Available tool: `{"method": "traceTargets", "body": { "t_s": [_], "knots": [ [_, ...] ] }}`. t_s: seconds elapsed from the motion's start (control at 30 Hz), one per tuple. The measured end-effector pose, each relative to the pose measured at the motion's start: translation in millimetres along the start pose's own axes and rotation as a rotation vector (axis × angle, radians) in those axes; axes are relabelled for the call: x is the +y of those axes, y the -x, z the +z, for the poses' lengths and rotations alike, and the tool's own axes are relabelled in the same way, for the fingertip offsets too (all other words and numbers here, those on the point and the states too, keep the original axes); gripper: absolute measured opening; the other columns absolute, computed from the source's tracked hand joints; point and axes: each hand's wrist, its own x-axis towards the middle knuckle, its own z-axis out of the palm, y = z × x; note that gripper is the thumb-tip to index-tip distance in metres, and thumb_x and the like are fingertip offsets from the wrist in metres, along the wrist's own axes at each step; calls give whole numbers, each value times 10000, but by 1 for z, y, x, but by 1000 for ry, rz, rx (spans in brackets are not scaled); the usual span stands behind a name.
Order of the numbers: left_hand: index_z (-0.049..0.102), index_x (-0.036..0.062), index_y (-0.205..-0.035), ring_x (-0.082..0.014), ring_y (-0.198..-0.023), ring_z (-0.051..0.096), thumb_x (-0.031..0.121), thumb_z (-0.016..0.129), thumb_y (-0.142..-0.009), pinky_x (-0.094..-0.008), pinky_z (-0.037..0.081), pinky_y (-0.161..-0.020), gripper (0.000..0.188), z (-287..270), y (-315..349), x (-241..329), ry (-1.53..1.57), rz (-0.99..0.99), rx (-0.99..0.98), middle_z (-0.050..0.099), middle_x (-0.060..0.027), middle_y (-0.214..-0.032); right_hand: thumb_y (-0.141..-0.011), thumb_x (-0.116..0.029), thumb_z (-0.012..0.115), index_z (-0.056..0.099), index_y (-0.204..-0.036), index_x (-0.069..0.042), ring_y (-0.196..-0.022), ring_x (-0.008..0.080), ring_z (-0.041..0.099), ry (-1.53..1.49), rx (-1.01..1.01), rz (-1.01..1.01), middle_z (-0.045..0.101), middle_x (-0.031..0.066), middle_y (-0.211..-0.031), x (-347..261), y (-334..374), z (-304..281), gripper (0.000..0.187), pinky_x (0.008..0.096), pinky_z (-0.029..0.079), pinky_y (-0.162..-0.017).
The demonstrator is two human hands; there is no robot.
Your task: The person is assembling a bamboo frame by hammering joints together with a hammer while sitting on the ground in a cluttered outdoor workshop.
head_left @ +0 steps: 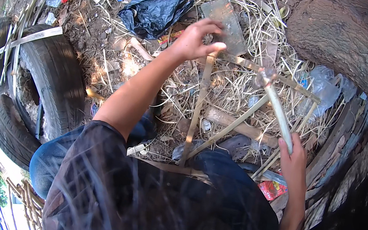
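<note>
My left hand is held over the far left corner of a frame of bamboo strips, thumb and fingers apart, with no object visible between them. In my right hand is the pale handle of a hammer. Its blurred head hangs over the far strip of the frame. The frame lies in front of my knees, and a diagonal bamboo strip crosses it. Under the frame, on the straw, is a thick wooden stick.
Worn tires lie at the left. A black plastic bag and a flat, dirty slab are on the far ground. A thick tree trunk stands at the far right. A knife-like blade lies beside my right knee.
</note>
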Motion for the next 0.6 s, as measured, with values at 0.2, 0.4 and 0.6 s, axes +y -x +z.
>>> {"method": "traceTargets", "body": {
  "t_s": [0.2, 0.4, 0.6],
  "knots": [
    [627, -1, -775, -103, -533, 485, 175, 722, -836, -272, 425, -534, 209, -36, 40, 9, -129, -392, -37, 551, -24, -561, -932, -260, 612, 560, -995, -36, -721, 453, 623, 123, -1, 77, 621, 231, -716, 46, 66, -18, 240, 497, 450, -616],
    [706, 74, -873, -337, -783, 688, 336, 745, -748, -437, 549, -725, 292, -15, 111, -2, -454, -625, -305, 706, -144, -798, -908, -210, 626, 588, -1021, -44, -737, 429, 636, 151, 105, 220, 636, 225, -756, 26, 138, -40, 204, 472, 476, -634],
    [707, 100, -835, -347, -814, 695, 228, 670, -780, -452, 561, -745, 144, 10, 133, -10, -702, -702, -174, 701, -186, -843, -894, -181, 634, 612, -1032, -26, -686, 364, 642, -20, 358, 58, 643, 196, -757, 38, 177, -19, 209, 424, 473, -648]
  ]
}}
